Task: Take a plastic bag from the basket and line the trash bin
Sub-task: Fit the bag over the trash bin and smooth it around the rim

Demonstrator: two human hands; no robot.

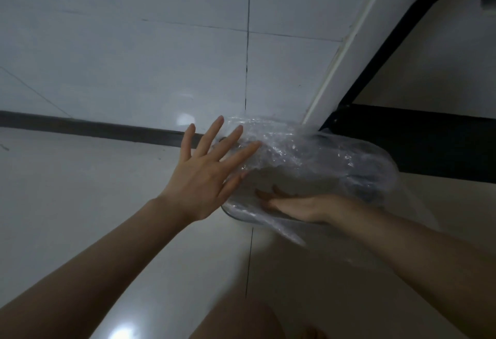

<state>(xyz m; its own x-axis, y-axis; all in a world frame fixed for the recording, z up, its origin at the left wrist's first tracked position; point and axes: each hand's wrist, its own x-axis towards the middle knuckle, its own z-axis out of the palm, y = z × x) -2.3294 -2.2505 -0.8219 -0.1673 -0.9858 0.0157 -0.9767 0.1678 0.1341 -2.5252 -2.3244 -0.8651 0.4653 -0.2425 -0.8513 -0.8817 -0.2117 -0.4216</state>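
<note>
A clear plastic bag (298,148) is draped over a round trash bin (236,214) that stands on the floor by the wall. The bin's rim shows as a thin curved edge at the lower left. My left hand (206,175) is spread flat, fingers apart, against the bag at the bin's left side. My right hand (295,204) reaches inside the bag, fingers extended and seen through the film, pressing the plastic down into the bin. The bag's loose edge hangs over the bin's right side.
A white tiled wall with a dark baseboard (94,126) runs behind the bin. A white door frame (346,51) and a black frame (402,134) stand at the right. Glossy floor tiles (80,191) spread to the left. My knee (241,317) is at the bottom.
</note>
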